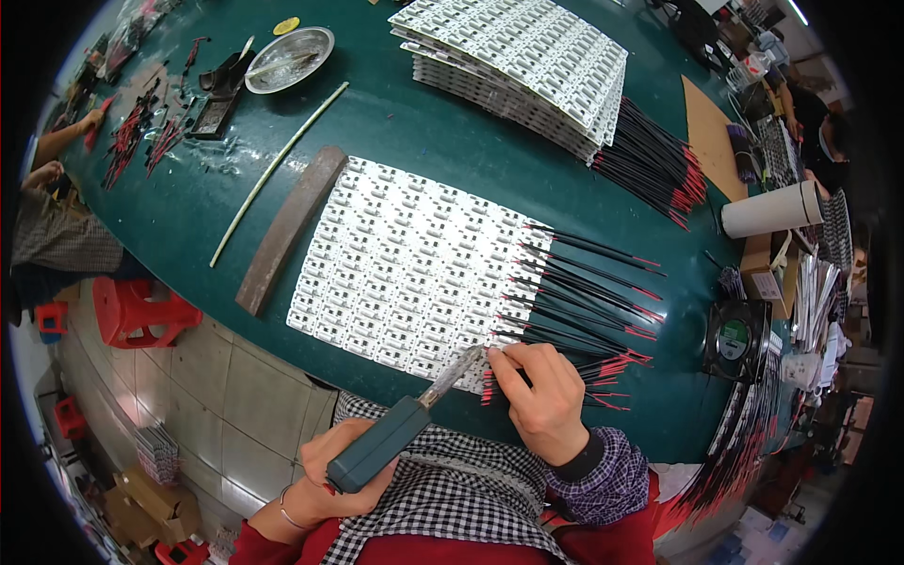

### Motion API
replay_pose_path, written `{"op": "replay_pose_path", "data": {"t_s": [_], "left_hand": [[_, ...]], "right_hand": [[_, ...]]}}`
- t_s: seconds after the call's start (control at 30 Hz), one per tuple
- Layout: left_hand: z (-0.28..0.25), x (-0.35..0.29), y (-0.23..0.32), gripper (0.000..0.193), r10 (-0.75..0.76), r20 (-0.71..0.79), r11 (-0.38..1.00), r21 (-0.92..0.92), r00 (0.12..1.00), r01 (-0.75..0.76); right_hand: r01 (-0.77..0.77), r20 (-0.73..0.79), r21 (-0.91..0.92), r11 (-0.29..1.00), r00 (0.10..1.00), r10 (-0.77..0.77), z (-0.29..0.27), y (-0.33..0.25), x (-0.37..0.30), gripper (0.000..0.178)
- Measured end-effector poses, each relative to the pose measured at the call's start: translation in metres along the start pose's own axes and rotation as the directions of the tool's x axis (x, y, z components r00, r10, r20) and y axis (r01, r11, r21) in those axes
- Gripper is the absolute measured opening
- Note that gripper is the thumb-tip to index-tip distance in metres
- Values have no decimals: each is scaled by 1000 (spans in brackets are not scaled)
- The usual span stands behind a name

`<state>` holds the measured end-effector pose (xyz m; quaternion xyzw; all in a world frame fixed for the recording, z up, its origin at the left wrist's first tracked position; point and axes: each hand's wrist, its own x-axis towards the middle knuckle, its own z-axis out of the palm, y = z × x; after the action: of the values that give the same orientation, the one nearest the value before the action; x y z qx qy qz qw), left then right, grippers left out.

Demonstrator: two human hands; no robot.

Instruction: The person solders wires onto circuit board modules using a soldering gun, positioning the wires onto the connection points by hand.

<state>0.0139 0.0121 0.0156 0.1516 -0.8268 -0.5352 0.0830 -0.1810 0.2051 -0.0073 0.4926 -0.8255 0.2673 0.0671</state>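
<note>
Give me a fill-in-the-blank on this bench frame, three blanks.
1. The left hand grips the teal handle of a ____.
2. The right hand pinches black wires with ____ tips at the edge of the white panel of small circuit boards.
3. The long dark metal bar lies on the ____ table.

Missing: soldering iron; red; green

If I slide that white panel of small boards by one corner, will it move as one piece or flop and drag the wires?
The white panel lies flat and looks thin, so it would probably flex somewhat if lifted by a corner. The black and red wires fan loosely off its right edge and would likely trail and tangle. Pushed flat on the green table, it should slide whole.
</note>
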Motion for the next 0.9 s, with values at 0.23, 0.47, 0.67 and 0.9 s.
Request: {"op": "replay_pose_path", "data": {"t_s": [0.23,0.47,0.67,0.9], "left_hand": [[0,0,0,30,35,34,998,60,999,-37],[4,-1,1,28,94,-38,993,82,995,-90],[7,0,-3,27,46,-37,998,31,998,-45],[3,-1,-1,26,62,-3,996,71,998,-61]], "right_hand": [[-9,-3,1,1000,1000,9,1,3,-2,44],[-9,-6,11,1000,1000,9,0,3,-2,44],[-9,-6,5,1000,1000,9,1,3,-3,43],[-7,-15,-1,1000,1000,7,2,2,-2,43]]}}
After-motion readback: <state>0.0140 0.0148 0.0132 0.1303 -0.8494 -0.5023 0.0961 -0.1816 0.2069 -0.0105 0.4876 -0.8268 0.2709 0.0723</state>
